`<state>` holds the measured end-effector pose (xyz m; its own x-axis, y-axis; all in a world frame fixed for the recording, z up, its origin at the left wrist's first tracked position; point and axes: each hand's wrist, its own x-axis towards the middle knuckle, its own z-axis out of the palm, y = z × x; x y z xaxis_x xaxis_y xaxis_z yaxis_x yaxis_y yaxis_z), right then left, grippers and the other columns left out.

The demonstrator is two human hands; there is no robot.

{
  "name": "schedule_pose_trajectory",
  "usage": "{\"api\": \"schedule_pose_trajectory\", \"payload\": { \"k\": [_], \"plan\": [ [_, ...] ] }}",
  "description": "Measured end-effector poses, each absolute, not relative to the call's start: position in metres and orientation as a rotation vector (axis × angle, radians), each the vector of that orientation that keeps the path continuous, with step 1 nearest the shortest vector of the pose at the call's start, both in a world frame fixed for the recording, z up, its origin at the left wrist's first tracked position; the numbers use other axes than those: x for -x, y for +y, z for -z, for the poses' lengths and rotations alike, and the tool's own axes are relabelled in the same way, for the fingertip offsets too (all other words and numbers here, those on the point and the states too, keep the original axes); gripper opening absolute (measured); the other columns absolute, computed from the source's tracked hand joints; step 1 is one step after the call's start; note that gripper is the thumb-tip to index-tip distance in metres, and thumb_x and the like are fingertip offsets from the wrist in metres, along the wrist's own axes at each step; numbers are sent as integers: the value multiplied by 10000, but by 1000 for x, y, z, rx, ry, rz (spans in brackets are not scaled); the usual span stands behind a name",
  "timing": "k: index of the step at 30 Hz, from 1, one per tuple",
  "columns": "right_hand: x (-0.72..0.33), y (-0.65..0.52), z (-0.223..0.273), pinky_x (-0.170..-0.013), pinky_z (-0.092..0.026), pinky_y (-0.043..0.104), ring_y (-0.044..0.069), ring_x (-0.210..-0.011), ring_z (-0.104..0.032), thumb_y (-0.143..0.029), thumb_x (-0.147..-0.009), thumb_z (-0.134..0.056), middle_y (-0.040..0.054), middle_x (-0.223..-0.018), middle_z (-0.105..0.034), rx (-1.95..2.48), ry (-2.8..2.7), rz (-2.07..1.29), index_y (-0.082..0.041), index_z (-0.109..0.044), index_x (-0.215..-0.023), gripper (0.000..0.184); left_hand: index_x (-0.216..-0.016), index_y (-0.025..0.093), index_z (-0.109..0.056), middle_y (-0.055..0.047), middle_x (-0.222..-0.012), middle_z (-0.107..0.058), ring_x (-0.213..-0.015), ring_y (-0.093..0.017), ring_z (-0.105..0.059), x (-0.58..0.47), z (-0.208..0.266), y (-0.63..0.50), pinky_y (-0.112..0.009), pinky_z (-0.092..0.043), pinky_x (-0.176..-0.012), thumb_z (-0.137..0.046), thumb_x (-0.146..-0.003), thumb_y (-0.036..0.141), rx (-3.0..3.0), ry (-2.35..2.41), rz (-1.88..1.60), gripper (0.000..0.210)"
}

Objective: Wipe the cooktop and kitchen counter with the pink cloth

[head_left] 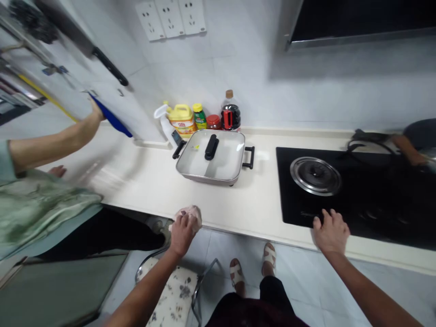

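At the front edge of a cream counter (150,181) below a tiled wall (252,68), a cloth (195,212) is gripped by the left hand (183,232), too bunched for direction or long axis to be told, while the right hand (331,231), fingers slightly spread, is laid over the hob (356,195).

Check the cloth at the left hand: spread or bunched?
Bunched: the cloth is crumpled in folds beneath the curled fingers of the left hand, at the front edge of the counter.
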<state>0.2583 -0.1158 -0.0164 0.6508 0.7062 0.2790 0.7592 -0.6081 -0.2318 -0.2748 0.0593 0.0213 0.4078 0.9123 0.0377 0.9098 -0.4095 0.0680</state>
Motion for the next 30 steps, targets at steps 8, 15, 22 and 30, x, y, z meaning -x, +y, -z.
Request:
{"api": "schedule_pose_trajectory", "payload": {
  "k": [8, 15, 22, 30],
  "plan": [
    [-257, -111, 18, -1214, -248, 561, 342, -1504, -300, -435, -1034, -284, 212, -1572, -432, 2569, -1159, 267, -80, -527, -1445, 595, -1312, 320, -661, -142, -1432, -618, -1333, -384, -533, 154, 12, 6, -589, -429, -1039, -594, -948, 272, -2944, 1267, -154, 373],
    [-255, -111, 20, -1226, -246, 546, 332, -1510, -298, -444, -1039, -271, 197, -1571, -441, 2561, -1137, 282, -91, -535, -1438, 594, -1373, 328, -615, -153, -1460, -599, -1287, -369, -548, 38, 12, -29, -568, -420, -971, -542, -1000, 310, -3132, 682, -72, 381],
    [-264, -106, 22, -1210, -267, 590, 346, -1490, -326, -447, -1033, -311, 206, -1547, -457, 2455, -1113, 246, -106, -566, -1397, 560, -1428, 282, -553, -160, -1495, -532, -1370, -371, -453, -45, -6, -56, -546, -407, -1005, -592, -975, 364, -3073, 464, -20, 462],
    [-179, -149, -14, -1154, -425, 558, 288, -1377, -487, -402, -1038, -443, 152, -1442, -524, 1869, -1166, 42, -221, -515, -1433, 440, -1379, 178, -550, -182, -1414, -553, -1284, -376, -487, -43, -22, -44, -556, -417, -1057, -793, -783, 394, -2863, 432, -80, 679]
  ]
}}
